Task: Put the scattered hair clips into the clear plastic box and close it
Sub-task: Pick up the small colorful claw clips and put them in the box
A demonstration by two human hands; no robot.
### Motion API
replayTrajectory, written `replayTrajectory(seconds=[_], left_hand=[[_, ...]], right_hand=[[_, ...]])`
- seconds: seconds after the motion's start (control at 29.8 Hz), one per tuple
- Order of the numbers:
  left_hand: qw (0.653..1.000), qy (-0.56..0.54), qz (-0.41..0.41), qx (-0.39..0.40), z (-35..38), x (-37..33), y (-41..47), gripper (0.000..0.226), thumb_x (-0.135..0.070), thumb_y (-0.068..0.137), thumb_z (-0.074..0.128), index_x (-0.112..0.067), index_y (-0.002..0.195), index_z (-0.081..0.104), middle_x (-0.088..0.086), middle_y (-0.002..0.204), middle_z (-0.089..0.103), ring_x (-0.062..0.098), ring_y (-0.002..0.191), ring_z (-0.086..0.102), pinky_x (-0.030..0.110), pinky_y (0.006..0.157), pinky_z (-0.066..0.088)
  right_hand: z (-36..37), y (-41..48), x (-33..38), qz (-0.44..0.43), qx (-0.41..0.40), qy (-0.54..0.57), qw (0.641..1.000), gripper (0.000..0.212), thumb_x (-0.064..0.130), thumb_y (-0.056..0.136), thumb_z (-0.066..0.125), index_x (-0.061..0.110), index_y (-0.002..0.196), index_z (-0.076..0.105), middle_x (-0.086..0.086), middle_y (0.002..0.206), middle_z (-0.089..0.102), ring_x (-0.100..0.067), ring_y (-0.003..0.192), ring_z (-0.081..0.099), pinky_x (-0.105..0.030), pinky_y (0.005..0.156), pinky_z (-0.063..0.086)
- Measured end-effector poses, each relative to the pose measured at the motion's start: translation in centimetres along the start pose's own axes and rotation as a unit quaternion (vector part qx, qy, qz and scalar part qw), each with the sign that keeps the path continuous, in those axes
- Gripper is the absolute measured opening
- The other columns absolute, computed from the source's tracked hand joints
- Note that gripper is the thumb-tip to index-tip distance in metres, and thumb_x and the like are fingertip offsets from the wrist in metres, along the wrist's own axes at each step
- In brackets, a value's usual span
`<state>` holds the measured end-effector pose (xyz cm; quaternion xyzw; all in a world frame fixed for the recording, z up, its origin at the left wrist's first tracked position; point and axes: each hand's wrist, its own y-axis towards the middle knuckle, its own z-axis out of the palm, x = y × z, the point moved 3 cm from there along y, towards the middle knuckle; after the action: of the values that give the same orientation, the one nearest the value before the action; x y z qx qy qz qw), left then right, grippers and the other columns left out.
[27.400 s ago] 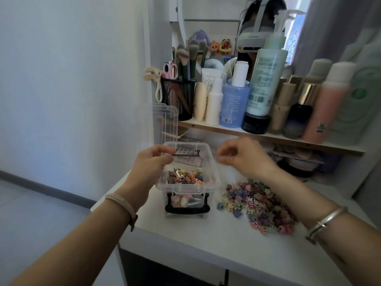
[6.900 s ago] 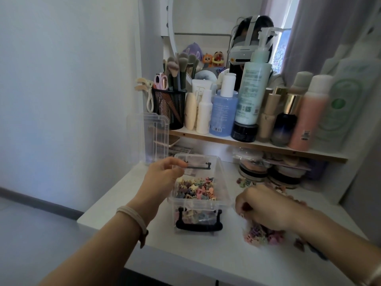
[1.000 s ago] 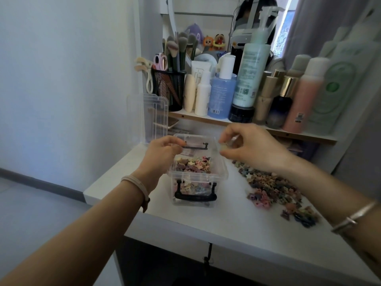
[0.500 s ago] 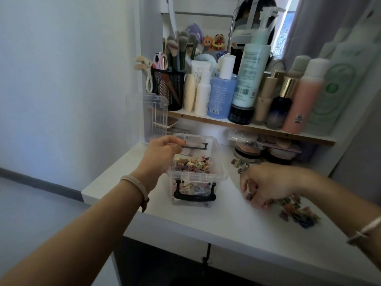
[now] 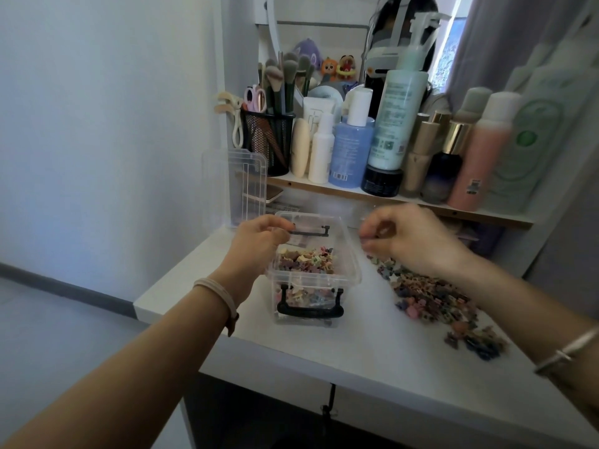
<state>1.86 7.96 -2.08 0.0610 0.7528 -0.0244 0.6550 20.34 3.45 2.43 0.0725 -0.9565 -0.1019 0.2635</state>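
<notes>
A clear plastic box [image 5: 351,273] with black latches stands open on the white desk, part filled with small coloured hair clips [image 5: 306,260]. My left hand [image 5: 259,241] grips the box's left rim near the far latch. My right hand [image 5: 405,239] hovers just right of the box with curled, blurred fingers; whether it holds clips I cannot tell. A loose pile of hair clips [image 5: 431,298] lies on the desk to the right, under my right wrist. The clear lid [image 5: 240,186] leans upright behind the box at the left.
A shelf [image 5: 405,200] above the desk back carries many bottles and a black mesh cup of brushes [image 5: 269,140]. Compacts sit below the shelf. The desk's [image 5: 372,348] front edge runs close to me; its left edge drops to the floor.
My right hand has risen from the clip pile on the desk and moved left toward the box's right rim. My left hand has stayed on the box.
</notes>
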Motion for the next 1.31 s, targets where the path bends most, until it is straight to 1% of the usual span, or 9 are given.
replayTrajectory(seconds=[0.2,0.27,0.37,0.47,0.64,0.74,1.01,1.14,1.31], left_hand=[[1.0,-0.009,0.004,0.007,0.8,0.1,-0.2,0.027,-0.003,0.09,0.049,-0.02,0.071,0.058,0.002,0.078,0.054,0.012,0.056,0.042,0.019,0.046,0.039],[1.0,-0.019,0.007,0.01,0.9,0.0,-0.3,0.028,-0.002,0.091,0.049,-0.019,0.071,0.057,0.002,0.08,0.054,0.011,0.056,0.043,0.015,0.042,0.04],[1.0,-0.015,0.01,0.011,0.9,0.1,-0.4,0.028,-0.002,0.09,0.049,-0.02,0.07,0.058,0.0,0.077,0.053,0.012,0.054,0.04,0.02,0.048,0.038],[1.0,-0.015,0.006,0.009,0.9,0.2,-0.3,0.028,-0.002,0.089,0.05,-0.02,0.07,0.059,0.001,0.076,0.054,0.013,0.053,0.04,0.023,0.05,0.036],[1.0,-0.018,0.004,0.012,0.9,0.1,-0.4,0.028,-0.002,0.09,0.049,-0.02,0.07,0.058,0.0,0.078,0.055,0.012,0.054,0.043,0.021,0.049,0.037],[1.0,-0.02,0.003,0.015,0.9,0.0,-0.4,0.028,-0.002,0.09,0.048,-0.02,0.07,0.058,-0.002,0.079,0.055,0.011,0.054,0.043,0.018,0.047,0.038],[1.0,-0.016,0.006,0.015,0.9,0.0,-0.5,0.028,-0.002,0.09,0.049,-0.02,0.07,0.058,0.0,0.075,0.053,0.011,0.052,0.039,0.018,0.045,0.037],[1.0,-0.015,0.008,0.016,0.9,0.0,-0.4,0.028,-0.003,0.09,0.049,-0.02,0.069,0.057,-0.002,0.077,0.053,0.01,0.051,0.04,0.015,0.042,0.037],[1.0,-0.014,0.003,0.021,0.9,0.0,-0.4,0.028,-0.004,0.091,0.048,-0.021,0.07,0.056,-0.001,0.082,0.056,0.01,0.055,0.045,0.012,0.038,0.039]], right_hand=[[-0.4,0.2,3.0,-0.022,0.011,0.007,1.0,0.02,0.02,0.083,0.066,0.026,0.102,0.066,0.022,0.084,0.054,0.002,0.077,0.057,-0.022,0.079,0.043],[-1.6,0.0,2.1,-0.008,-0.022,-0.018,1.0,0.016,0.015,0.084,0.065,0.025,0.096,0.066,0.018,0.083,0.056,0.005,0.073,0.054,-0.018,0.078,0.045],[-1.4,-1.2,-0.6,0.037,0.095,-0.135,0.986,0.013,0.012,0.081,0.066,0.022,0.088,0.068,0.013,0.075,0.062,0.006,0.063,0.058,-0.004,0.06,0.042],[0.7,-2.8,-3.2,0.068,0.207,-0.264,0.94,0.021,0.018,0.077,0.067,0.022,0.097,0.069,0.007,0.09,0.065,-0.009,0.085,0.058,-0.018,0.064,0.04],[2.5,-3.1,-4.5,0.03,0.15,-0.322,0.934,0.022,0.012,0.076,0.055,0.025,0.09,0.066,0.0,0.102,0.064,-0.022,0.1,0.058,-0.027,0.073,0.045],[3.1,-2.8,-4.7,0.012,0.143,-0.311,0.939,0.023,0.005,0.075,0.051,0.02,0.084,0.065,-0.004,0.096,0.066,-0.025,0.092,0.06,-0.035,0.077,0.052],[3.1,-2.5,-4.0,0.0,0.119,-0.266,0.957,0.027,-0.001,0.076,0.051,0.015,0.085,0.07,-0.002,0.094,0.07,-0.018,0.092,0.063,-0.022,0.073,0.046],[-0.4,-0.9,-0.6,0.019,-0.02,-0.073,0.997,0.017,0.002,0.08,0.063,0.019,0.078,0.068,0.009,0.076,0.064,-0.002,0.069,0.056,-0.001,0.061,0.04],[-0.6,0.9,2.7,-0.004,0.003,-0.002,1.0,0.007,0.022,0.082,0.067,0.027,0.087,0.065,0.006,0.093,0.061,-0.009,0.093,0.056,-0.024,0.078,0.042]])
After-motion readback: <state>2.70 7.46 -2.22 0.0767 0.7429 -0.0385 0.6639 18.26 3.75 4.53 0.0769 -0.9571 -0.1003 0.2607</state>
